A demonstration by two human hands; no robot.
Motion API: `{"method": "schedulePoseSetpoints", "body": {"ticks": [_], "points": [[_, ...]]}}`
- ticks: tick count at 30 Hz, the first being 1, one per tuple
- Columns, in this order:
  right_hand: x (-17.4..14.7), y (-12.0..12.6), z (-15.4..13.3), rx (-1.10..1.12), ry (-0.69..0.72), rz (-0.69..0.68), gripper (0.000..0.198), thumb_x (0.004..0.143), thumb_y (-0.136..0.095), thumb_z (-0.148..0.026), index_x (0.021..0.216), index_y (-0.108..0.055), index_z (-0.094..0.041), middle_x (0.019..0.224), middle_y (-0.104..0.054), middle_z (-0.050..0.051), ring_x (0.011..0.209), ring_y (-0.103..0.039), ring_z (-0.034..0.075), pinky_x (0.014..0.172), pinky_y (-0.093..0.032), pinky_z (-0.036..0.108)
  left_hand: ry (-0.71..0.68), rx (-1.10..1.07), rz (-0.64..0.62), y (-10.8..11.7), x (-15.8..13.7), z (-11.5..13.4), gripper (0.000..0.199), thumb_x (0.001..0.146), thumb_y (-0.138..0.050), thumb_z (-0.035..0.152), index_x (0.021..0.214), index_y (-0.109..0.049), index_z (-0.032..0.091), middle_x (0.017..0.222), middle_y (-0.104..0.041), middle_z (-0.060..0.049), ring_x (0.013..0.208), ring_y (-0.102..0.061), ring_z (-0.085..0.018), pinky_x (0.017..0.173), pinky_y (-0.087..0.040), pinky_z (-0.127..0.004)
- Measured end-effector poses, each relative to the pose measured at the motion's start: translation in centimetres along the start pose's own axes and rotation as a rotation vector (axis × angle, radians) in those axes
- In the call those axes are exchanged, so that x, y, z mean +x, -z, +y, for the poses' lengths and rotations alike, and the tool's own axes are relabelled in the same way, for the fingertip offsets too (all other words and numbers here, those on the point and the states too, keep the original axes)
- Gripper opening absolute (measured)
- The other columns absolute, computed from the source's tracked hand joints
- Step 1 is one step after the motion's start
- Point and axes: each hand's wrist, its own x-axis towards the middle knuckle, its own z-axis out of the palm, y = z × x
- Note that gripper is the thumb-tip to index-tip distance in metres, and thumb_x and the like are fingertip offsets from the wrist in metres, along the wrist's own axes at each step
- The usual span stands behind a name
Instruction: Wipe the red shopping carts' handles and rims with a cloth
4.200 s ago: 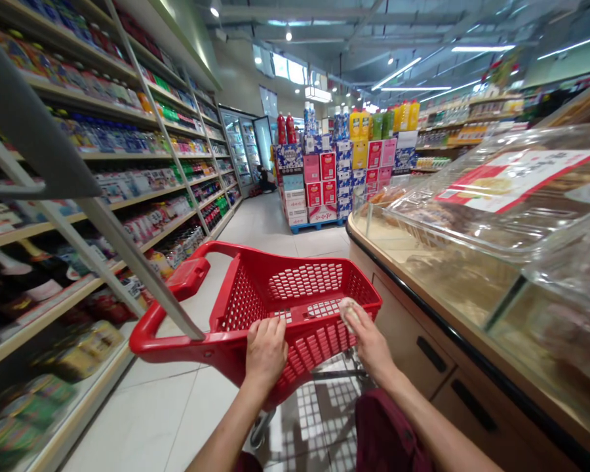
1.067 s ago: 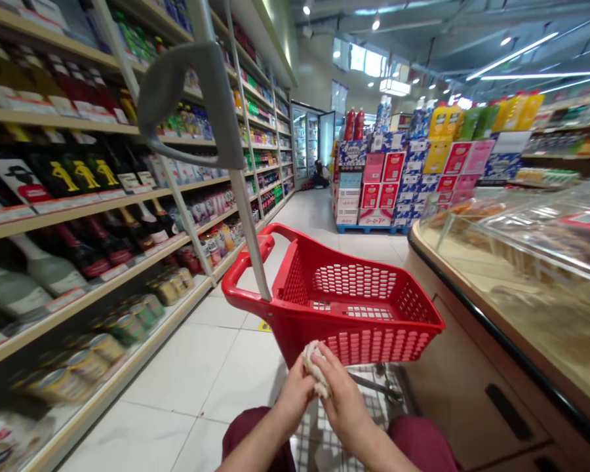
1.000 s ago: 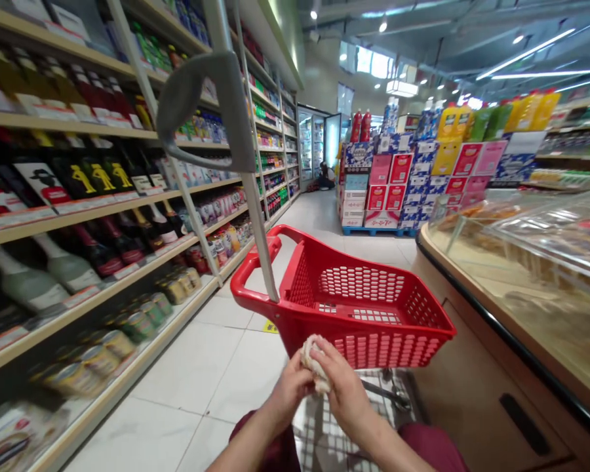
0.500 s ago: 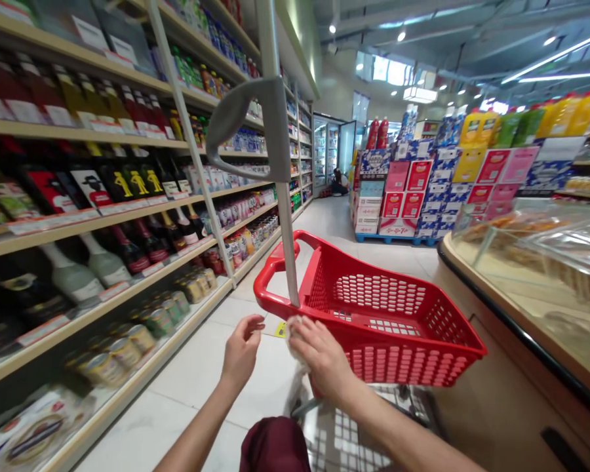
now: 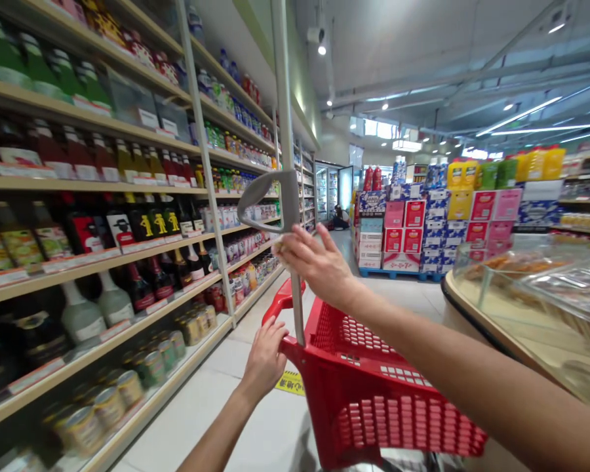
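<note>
A red plastic shopping cart (image 5: 334,377) stands on the floor in front of me. From its near corner rises a metal pole (image 5: 299,308) with a grey loop handle (image 5: 290,196). My left hand (image 5: 266,351) has its fingers curled over the red cart's handle bar, low beside the pole. Higher up, my right hand (image 5: 319,262) presses a crumpled pale cloth (image 5: 284,254) against the pole, just under the grey handle. Most of the cloth is covered by my fingers.
Shelves of bottles and cans (image 5: 142,242) run along the left. At the right is a display counter (image 5: 482,298) with glass panels and packaged food. Stacked drink cartons (image 5: 403,229) stand on a blue pallet ahead. A person (image 5: 341,217) is low down near the far fridges.
My right hand has risen with the cloth from beside the cart's rim to the pole beneath the grey handle. My left hand has moved onto the red bar. The view has tilted up.
</note>
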Motion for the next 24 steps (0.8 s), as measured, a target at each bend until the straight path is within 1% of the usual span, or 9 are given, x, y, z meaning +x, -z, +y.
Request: {"method": "schedulePoseSetpoints", "body": {"ticks": [3,4,5,8,10,15,17,21,24], "points": [[-2.4,-0.8,-1.1,0.062,0.249,-0.143,0.033,0.084,-0.041,-0.014,0.115,-0.051,-0.017,0.127,-0.046,0.005,0.125,-0.03,0.021,0.107,-0.019,0.044,-0.027,-0.022,0.043,-0.2,0.2,-0.2,0.039,0.063,-0.043,0.005,0.099,-0.054,0.016,0.111,-0.057,-0.01,0.116,-0.042,-0.026,0.096,-0.037,-0.05],[-2.8,-0.9,-1.1,0.068,0.276,-0.168,0.032,0.084,-0.042,-0.015,0.114,-0.052,-0.017,0.125,-0.049,0.005,0.124,-0.032,0.021,0.106,-0.02,0.043,-0.025,-0.027,0.046,-0.2,0.3,-0.2,0.039,0.063,-0.043,0.005,0.098,-0.054,0.016,0.111,-0.057,-0.01,0.116,-0.042,-0.026,0.095,-0.038,-0.05],[-2.7,-0.8,-0.9,0.059,0.261,-0.175,0.033,0.083,-0.043,-0.015,0.115,-0.052,-0.018,0.124,-0.05,0.005,0.124,-0.032,0.021,0.106,-0.02,0.044,-0.021,-0.029,0.04,-0.2,0.4,-0.1,0.039,0.062,-0.043,0.005,0.097,-0.055,0.016,0.11,-0.057,-0.01,0.116,-0.041,-0.027,0.095,-0.038,-0.05],[-0.9,0.2,0.4,-0.003,0.047,-0.077,0.038,0.083,-0.04,-0.01,0.12,-0.047,-0.018,0.128,-0.045,0.006,0.127,-0.025,0.024,0.105,-0.016,0.05,-0.007,-0.033,0.02,-0.2,0.5,0.1,0.042,0.058,-0.042,0.002,0.096,-0.055,0.015,0.111,-0.057,-0.01,0.117,-0.04,-0.027,0.096,-0.037,-0.049],[-0.3,0.4,0.7,-0.014,-0.025,-0.032,0.042,0.083,-0.038,-0.009,0.124,-0.043,-0.017,0.131,-0.041,0.007,0.128,-0.022,0.024,0.105,-0.015,0.051,0.006,-0.044,0.02,-0.2,0.5,0.2,0.043,0.058,-0.041,0.002,0.096,-0.055,0.015,0.111,-0.056,-0.01,0.117,-0.04,-0.026,0.097,-0.037,-0.049],[-3.1,-1.5,-1.5,0.066,0.234,-0.182,0.036,0.083,-0.042,-0.015,0.119,-0.048,-0.015,0.126,-0.048,0.006,0.123,-0.032,0.022,0.105,-0.023,0.042,0.026,-0.065,0.026,-0.4,0.5,0.2,0.041,0.059,-0.043,0.004,0.096,-0.055,0.017,0.112,-0.056,-0.009,0.118,-0.039,-0.027,0.095,-0.037,-0.052],[-2.9,-1.6,-1.4,0.052,0.202,-0.176,0.037,0.084,-0.041,-0.014,0.12,-0.048,-0.016,0.124,-0.049,0.006,0.123,-0.032,0.023,0.105,-0.022,0.045,0.025,-0.066,0.026,-0.5,0.6,0.3,0.041,0.058,-0.043,0.003,0.095,-0.055,0.016,0.111,-0.056,-0.009,0.118,-0.038,-0.027,0.096,-0.037,-0.051],[-0.7,-1.1,-0.3,-0.003,-0.044,-0.033,0.043,0.084,-0.036,-0.009,0.126,-0.04,-0.016,0.133,-0.039,0.007,0.129,-0.02,0.025,0.105,-0.015,0.051,0.032,-0.064,0.017,-0.5,0.7,0.4,0.041,0.058,-0.042,0.002,0.094,-0.055,0.015,0.11,-0.056,-0.01,0.118,-0.038,-0.026,0.097,-0.035,-0.05],[-2.3,-2.1,-1.5,0.032,0.062,-0.094,0.041,0.085,-0.037,-0.012,0.125,-0.042,-0.016,0.134,-0.039,0.005,0.128,-0.023,0.024,0.106,-0.018,0.046,0.031,-0.068,0.024,-0.6,0.6,0.5,0.042,0.059,-0.041,0.002,0.096,-0.054,0.016,0.11,-0.056,-0.009,0.119,-0.037,-0.026,0.097,-0.035,-0.052]]}}
